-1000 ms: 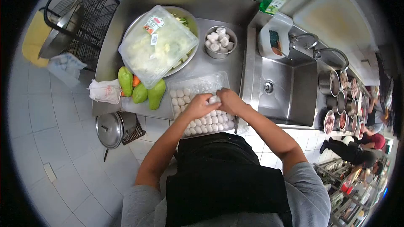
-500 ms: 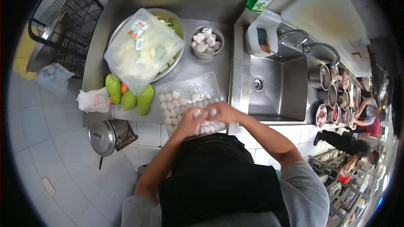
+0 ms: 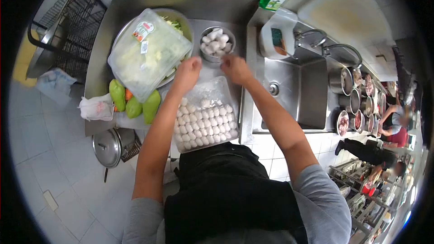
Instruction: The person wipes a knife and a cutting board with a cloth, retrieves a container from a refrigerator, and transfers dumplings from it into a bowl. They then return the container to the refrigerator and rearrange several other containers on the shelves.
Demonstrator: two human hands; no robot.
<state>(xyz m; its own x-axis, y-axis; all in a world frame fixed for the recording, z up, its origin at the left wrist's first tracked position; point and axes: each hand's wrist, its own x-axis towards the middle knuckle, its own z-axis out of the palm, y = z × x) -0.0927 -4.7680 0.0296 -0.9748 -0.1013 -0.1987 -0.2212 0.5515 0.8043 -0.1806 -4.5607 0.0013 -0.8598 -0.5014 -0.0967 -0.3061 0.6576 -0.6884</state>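
Observation:
My left hand (image 3: 189, 71) is raised over the steel counter, its fingers curled in; anything inside them is hidden. Close to the lower right rim of a small steel bowl (image 3: 203, 54) is my right hand (image 3: 236, 69), fingers also bent inward and their contents hidden. White, roundish balls (image 3: 218, 39) are heaped in that bowl. Below both hands lies a clear plastic tray (image 3: 203, 91), with rows of similar white balls (image 3: 205, 125) filling its nearer part. Its far part shows bare plastic with whitish smears.
A large steel basin (image 3: 190, 22) holds chopped greens under a translucent lid (image 3: 165, 49). Green pear-shaped vegetables (image 3: 151, 107) and a white bag (image 3: 96, 108) lie at left. To the right are a sink (image 3: 285, 104) and several pots (image 3: 346, 81). Other people work at far right.
Both hands have moved from above the tray's balls up toward the small bowl and apart from each other. White balls seen in the fingers earlier no longer show. The view has shifted slightly.

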